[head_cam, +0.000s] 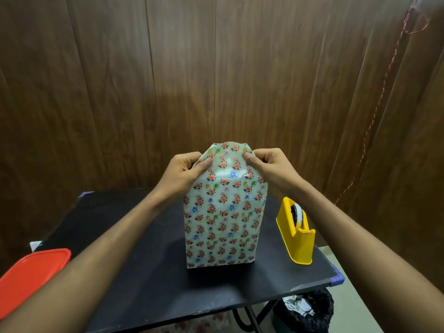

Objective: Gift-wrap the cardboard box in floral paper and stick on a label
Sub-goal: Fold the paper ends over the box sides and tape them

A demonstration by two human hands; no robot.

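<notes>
The box (222, 224) stands upright in the middle of the black table (149, 280), covered in glossy white paper printed with small red, blue and green flowers. Its top end is a loose paper flap (228, 152) that rises above the box and narrows. My left hand (187, 171) pinches the flap's left edge, thumb on the front. My right hand (266, 164) pinches the right edge the same way. The cardboard itself is hidden under the paper. No label is in view.
A yellow tape dispenser (296, 234) stands on the table to the right of the box. A red plastic lid (31, 277) lies at the left front edge. A bin with a black liner (305, 311) sits under the table's right corner. A wood-panel wall stands behind.
</notes>
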